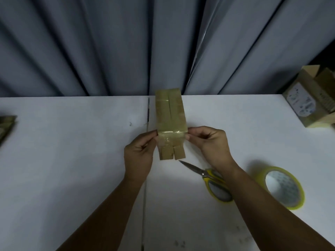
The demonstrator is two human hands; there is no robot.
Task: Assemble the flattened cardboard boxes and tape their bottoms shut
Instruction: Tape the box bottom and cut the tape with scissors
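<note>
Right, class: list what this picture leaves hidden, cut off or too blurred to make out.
Head view:
- Scissors: handles partly hidden by the right forearm.
- Box: inside and far side hidden by its own walls.
- Cardboard: cut off by the left edge.
- Printed box: cut off by the right edge; label too blurred to read.
- Tape roll: core print blurred.

Single head-worn wide-angle view, forward and down, close over white table [72, 160], facing grey curtain [108, 42].
</note>
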